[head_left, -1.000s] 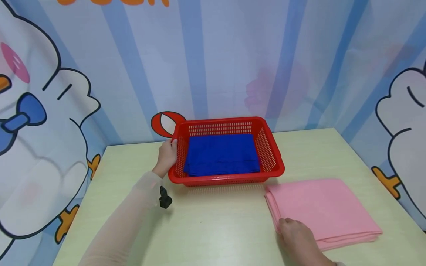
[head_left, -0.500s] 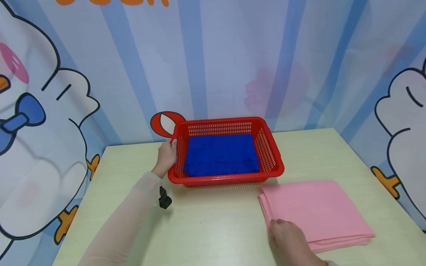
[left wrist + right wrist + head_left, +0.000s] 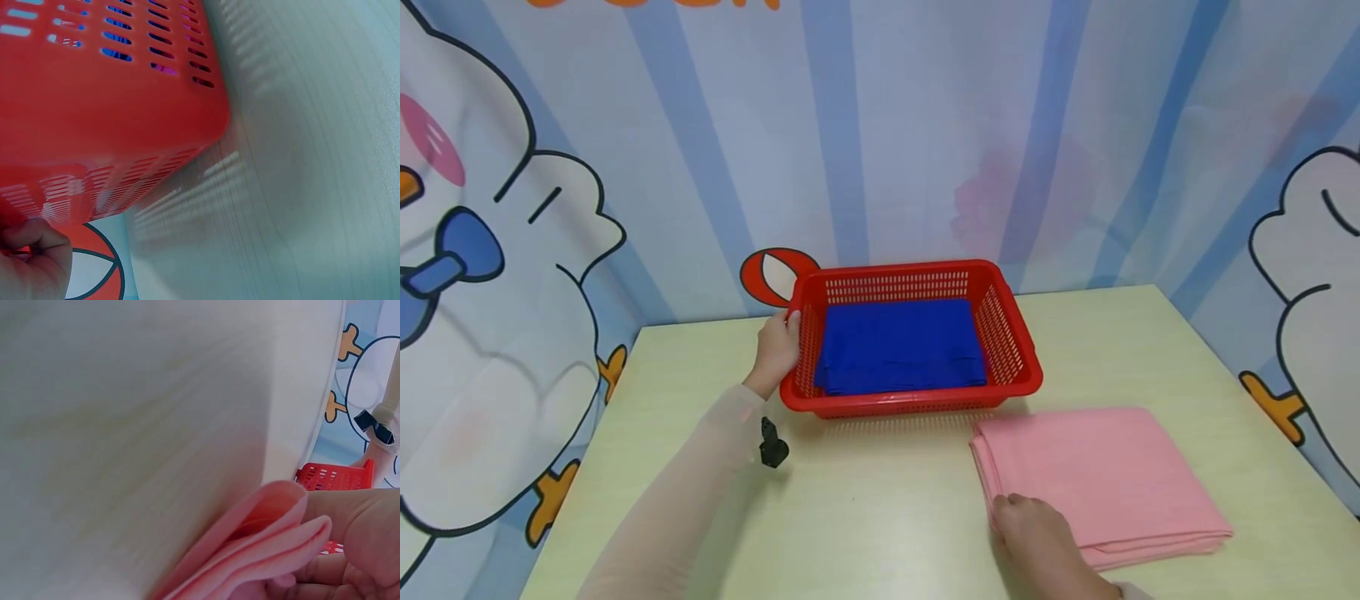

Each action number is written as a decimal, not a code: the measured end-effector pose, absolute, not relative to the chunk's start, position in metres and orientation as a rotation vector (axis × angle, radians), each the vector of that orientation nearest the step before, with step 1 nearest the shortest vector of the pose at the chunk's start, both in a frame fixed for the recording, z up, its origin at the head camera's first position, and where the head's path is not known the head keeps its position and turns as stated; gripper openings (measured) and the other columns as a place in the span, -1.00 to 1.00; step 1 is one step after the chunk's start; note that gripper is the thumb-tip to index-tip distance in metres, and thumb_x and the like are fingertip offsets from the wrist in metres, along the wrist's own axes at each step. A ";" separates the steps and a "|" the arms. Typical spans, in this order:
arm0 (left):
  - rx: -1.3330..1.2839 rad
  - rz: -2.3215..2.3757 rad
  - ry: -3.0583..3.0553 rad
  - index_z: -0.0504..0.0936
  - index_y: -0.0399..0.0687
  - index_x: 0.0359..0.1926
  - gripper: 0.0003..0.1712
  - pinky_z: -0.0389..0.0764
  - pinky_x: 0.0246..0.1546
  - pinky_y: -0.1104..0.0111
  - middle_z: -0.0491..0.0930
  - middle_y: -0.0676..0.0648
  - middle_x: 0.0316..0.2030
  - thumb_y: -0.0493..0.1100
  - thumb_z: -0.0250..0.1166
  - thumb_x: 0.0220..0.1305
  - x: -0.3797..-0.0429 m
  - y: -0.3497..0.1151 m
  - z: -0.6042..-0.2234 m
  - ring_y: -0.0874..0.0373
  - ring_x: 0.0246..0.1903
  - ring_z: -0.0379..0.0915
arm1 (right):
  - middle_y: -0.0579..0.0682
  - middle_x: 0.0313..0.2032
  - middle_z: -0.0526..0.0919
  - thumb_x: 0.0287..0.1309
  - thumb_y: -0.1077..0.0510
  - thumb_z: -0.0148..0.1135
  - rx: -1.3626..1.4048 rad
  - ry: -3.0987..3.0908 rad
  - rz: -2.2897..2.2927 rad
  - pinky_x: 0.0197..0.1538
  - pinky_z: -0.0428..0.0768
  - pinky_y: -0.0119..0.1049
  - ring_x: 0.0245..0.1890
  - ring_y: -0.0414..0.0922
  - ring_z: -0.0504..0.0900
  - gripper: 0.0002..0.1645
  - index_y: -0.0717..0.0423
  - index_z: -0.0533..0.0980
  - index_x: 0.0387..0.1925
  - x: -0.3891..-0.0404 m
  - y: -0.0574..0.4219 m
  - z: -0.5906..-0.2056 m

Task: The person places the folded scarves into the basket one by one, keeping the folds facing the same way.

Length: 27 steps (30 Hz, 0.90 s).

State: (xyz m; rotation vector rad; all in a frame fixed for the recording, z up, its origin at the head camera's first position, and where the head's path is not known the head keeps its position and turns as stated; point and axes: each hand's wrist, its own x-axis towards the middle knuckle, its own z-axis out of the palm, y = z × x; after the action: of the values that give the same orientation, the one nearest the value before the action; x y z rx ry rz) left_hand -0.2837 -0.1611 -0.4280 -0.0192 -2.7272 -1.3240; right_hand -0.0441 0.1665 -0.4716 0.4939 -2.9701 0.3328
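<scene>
My left hand (image 3: 777, 350) grips the left rim of a red plastic basket (image 3: 910, 406) with slotted walls; in the left wrist view the thumb and fingers curl at the basket wall (image 3: 112, 119). Inside the basket lies a folded blue cloth (image 3: 901, 346). My right hand (image 3: 1037, 537) pinches the left folded edge of a pink cloth (image 3: 1105, 479), which lies on the table at the right, in front of the basket. Close up in the right wrist view, the folded layers of the pink cloth (image 3: 269, 544) sit between thumb and fingers.
The pale wood-look table (image 3: 880, 517) ends at a printed backdrop (image 3: 910, 142) behind the basket. Cartoon-printed panels (image 3: 1315, 267) stand along both sides. A small black device (image 3: 772, 444) sits at the left wrist.
The pink cloth has slid to the left across the table with my right hand. My left hand and the basket have stayed in place.
</scene>
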 end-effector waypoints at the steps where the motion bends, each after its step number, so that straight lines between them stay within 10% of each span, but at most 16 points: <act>1: -0.019 -1.324 -2.725 0.49 -0.45 0.03 -0.54 0.67 -0.26 0.16 0.56 -0.32 -0.28 -0.10 -0.16 0.64 -0.284 -0.161 -0.428 -0.12 -0.32 0.56 | -0.04 -0.65 0.41 -0.32 0.46 0.38 0.492 -2.973 0.328 -0.60 0.50 -0.16 -0.67 -0.03 0.45 -0.62 0.12 0.33 -0.65 -0.044 0.165 -0.471; 27: -0.005 -1.323 -2.732 0.50 -0.42 -0.06 -0.56 0.57 -0.43 0.32 0.51 -0.25 -0.38 -0.10 -0.15 0.63 -0.283 -0.161 -0.427 -0.03 -0.44 0.51 | 0.01 -0.65 0.43 -0.38 0.51 0.28 0.562 -3.004 0.345 -0.59 0.53 -0.17 -0.66 -0.02 0.45 -0.72 0.20 0.39 -0.63 -0.043 0.138 -0.468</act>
State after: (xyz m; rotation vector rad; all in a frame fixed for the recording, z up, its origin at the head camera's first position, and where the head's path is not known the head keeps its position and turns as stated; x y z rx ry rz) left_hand -0.2833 -0.1607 -0.4269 -0.0055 -2.7317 -1.3232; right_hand -0.0430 0.1382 -0.4677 0.5622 -3.0036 0.3453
